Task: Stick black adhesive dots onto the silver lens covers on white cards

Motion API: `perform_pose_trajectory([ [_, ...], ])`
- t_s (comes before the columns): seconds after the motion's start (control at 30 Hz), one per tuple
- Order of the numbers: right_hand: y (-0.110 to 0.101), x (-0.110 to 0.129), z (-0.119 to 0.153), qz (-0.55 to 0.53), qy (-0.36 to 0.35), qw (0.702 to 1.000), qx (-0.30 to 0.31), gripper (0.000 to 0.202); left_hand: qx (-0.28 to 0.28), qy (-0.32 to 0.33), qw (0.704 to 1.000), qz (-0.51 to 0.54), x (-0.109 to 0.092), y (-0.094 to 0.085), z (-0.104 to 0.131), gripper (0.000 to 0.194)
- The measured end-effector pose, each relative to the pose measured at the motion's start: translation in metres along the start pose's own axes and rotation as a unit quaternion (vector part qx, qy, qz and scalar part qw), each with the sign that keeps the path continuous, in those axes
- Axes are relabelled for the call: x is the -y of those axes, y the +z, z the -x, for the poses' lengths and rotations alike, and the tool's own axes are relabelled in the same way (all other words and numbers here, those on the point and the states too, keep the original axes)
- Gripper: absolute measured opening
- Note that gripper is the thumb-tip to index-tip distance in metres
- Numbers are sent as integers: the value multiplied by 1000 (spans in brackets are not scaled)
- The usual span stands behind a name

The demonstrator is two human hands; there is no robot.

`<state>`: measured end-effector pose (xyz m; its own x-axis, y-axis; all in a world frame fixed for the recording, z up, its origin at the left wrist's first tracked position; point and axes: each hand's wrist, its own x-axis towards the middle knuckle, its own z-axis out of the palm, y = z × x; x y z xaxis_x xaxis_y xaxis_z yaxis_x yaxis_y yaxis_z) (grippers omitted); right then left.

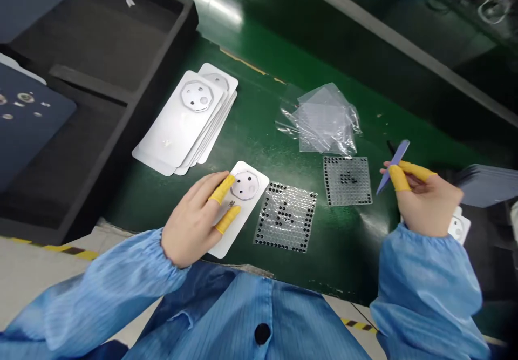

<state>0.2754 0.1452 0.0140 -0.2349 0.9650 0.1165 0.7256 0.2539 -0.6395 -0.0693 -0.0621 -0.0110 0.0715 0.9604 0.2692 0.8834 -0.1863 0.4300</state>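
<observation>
My left hand (pixel 196 217), with yellow finger cots, lies over a white phone-shaped plate (pixel 237 225) near the front edge; its thumb and forefinger are apart, resting on the plate. My right hand (pixel 423 190) is closed on a flat purple tool (pixel 393 167) at the right, with yellow cots on its fingers. Between the hands are two clear sheets of small black round dots, one sheet (pixel 285 217) beside the plate and the other sheet (pixel 347 181) nearer my right hand. A stack of similar white plates (pixel 182 122) stands at the upper left.
Clear plastic bags (pixel 326 120) lie in a pile beyond the dot sheets. A black divided tray (pixel 141 106) with dark blue panels (pixel 28 128) fills the left. More panels (pixel 488 184) and a white plate (pixel 459 226) are at the right. The green table's front edge runs by my body.
</observation>
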Motion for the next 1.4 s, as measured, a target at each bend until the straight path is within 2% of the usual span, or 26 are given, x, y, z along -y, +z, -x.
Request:
perform_pose_trajectory([
  [0.07,19,31,13,-106,20,994,8,21,-16,20,1000,3,-1,7,7,18],
  [0.13,45,61,27,-181,-1,981,75,24,-38,27,999,2,0,13,9,24],
  [0.17,59,75,34,-191,-37,974,119,28,-45,29,999,0,1,15,9,26],
  [0.3,102,108,53,-101,-248,930,252,37,-49,33,998,-8,1,16,7,21],
  [0.4,115,115,56,-48,-326,896,296,41,-48,25,999,-1,2,14,7,21],
  [0.57,120,122,52,-23,-336,884,324,48,-42,15,999,3,1,15,9,26],
  [0.67,120,129,51,-9,-329,883,335,44,-39,6,999,1,1,15,9,30],
  [0.73,119,135,50,-5,-287,892,348,34,-34,2,999,-2,1,15,9,32],
  [0.87,117,144,49,-12,-140,919,369,15,-4,9,1000,-9,2,15,9,28],
  [1.0,118,150,53,4,-82,921,380,13,12,9,1000,-24,0,13,8,11],
  [1.07,118,151,56,24,-101,919,381,17,17,4,999,-30,-1,12,7,10],
  [1.23,121,145,59,53,-208,907,362,30,19,9,999,-50,-3,11,5,18],
  [1.4,120,127,49,-17,-298,894,335,38,-2,10,998,-58,-2,16,9,27],
])
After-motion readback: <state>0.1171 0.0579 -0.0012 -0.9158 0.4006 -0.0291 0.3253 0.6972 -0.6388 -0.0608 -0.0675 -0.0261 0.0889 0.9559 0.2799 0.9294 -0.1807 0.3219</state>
